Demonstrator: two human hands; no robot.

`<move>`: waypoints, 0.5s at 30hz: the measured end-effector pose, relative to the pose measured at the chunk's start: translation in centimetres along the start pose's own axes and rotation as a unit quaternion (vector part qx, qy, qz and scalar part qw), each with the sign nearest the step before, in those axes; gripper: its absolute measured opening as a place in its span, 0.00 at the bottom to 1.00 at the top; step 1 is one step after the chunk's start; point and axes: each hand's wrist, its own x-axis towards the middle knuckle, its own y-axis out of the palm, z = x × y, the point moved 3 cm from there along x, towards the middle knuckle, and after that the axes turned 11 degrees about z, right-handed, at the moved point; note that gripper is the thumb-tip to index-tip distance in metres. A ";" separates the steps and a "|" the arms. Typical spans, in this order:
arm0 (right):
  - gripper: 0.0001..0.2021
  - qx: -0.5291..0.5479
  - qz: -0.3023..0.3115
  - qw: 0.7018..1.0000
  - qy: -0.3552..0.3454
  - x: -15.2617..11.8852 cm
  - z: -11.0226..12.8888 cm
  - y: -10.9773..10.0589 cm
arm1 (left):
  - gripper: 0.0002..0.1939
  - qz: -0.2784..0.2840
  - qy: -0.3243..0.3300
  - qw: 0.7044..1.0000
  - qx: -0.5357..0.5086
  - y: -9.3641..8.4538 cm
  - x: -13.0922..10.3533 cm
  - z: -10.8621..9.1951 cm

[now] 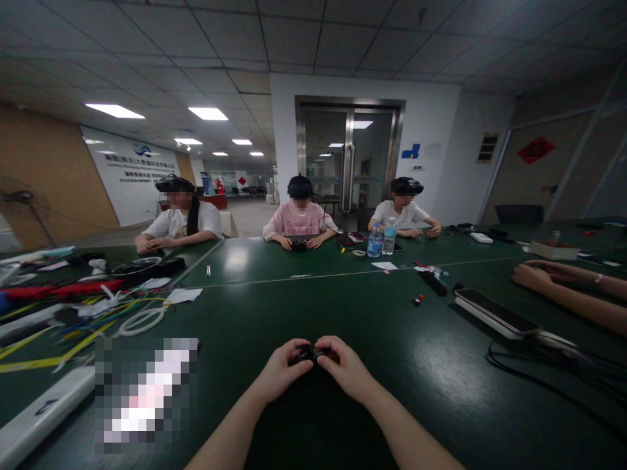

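Over the near middle of the dark green table, my left hand and my right hand meet around a small black object. The fingers and thumb of each hand are closed on it, one hand at either side. Glossy dark parts show between the fingertips, but most of it is covered, and I cannot make out its kind. It looks held just above or resting at the tabletop; which one I cannot tell.
To the left lie a white power strip, a blurred-out device and coiled cables. A phone on a white box and black cables are at right. Bottles stand farther back. Headset-wearing people sit opposite; another person's hands rest at right.
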 end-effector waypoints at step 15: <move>0.11 -0.001 -0.004 1.000 0.003 0.0 -0.3 0.1 | 0.26 0.012 0.013 1.000 0.003 -0.4 0.3 1.1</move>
